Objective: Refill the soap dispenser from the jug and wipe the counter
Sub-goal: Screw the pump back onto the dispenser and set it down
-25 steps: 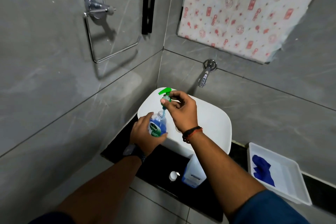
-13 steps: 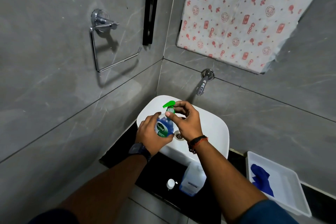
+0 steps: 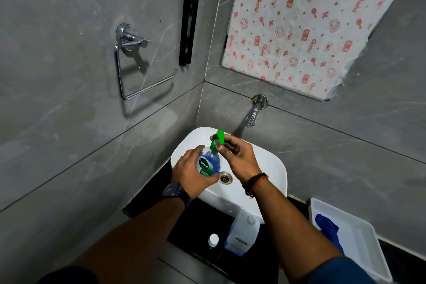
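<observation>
My left hand (image 3: 192, 173) grips the body of a clear soap dispenser (image 3: 208, 163) with blue liquid and a green label, held over the white basin (image 3: 272, 168). My right hand (image 3: 239, 157) pinches its green pump head (image 3: 219, 140) at the neck. A white jug (image 3: 242, 235) with blue liquid stands on the black counter (image 3: 191, 226) below the basin, partly hidden by my right forearm. Its white cap (image 3: 213, 239) lies on the counter to the jug's left.
A white tray (image 3: 359, 240) holding a blue cloth (image 3: 328, 228) sits on the counter at the right. A chrome tap (image 3: 253, 114) juts from the wall above the basin. A chrome towel ring (image 3: 138, 69) hangs on the left wall.
The pump head has come down onto the bottle's neck and turned under my right fingers. The view has tilted up, so hands and basin sit lower in frame.
</observation>
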`<state>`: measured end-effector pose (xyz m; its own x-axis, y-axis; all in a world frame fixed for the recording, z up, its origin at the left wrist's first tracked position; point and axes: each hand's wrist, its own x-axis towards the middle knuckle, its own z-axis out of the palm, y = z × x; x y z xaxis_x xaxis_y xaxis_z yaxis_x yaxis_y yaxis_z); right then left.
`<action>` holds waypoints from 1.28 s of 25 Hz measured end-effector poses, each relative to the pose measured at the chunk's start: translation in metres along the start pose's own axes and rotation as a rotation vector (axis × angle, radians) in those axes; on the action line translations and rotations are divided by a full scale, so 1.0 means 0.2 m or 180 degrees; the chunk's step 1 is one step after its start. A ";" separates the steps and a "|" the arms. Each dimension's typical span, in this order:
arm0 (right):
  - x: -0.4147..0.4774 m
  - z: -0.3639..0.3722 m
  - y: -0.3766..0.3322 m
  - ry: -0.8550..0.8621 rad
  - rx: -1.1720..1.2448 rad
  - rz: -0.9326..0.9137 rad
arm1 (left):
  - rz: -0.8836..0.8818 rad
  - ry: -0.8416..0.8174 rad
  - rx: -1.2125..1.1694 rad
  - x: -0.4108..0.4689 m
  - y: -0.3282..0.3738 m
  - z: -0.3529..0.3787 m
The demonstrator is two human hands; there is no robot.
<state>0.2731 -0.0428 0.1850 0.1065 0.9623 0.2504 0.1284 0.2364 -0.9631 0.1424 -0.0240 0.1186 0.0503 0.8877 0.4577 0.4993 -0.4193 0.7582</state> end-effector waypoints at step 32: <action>-0.05 0.11 0.04 0.0722 -0.0637 -0.0055 | -0.0334 -0.0070 0.0155 0.00 0.01 -0.05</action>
<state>0.2518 -0.0478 0.1731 0.3172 0.8984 0.3038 0.3215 0.1995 -0.9256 0.1337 -0.0265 0.1246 0.0142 0.9304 0.3663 0.5443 -0.3146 0.7777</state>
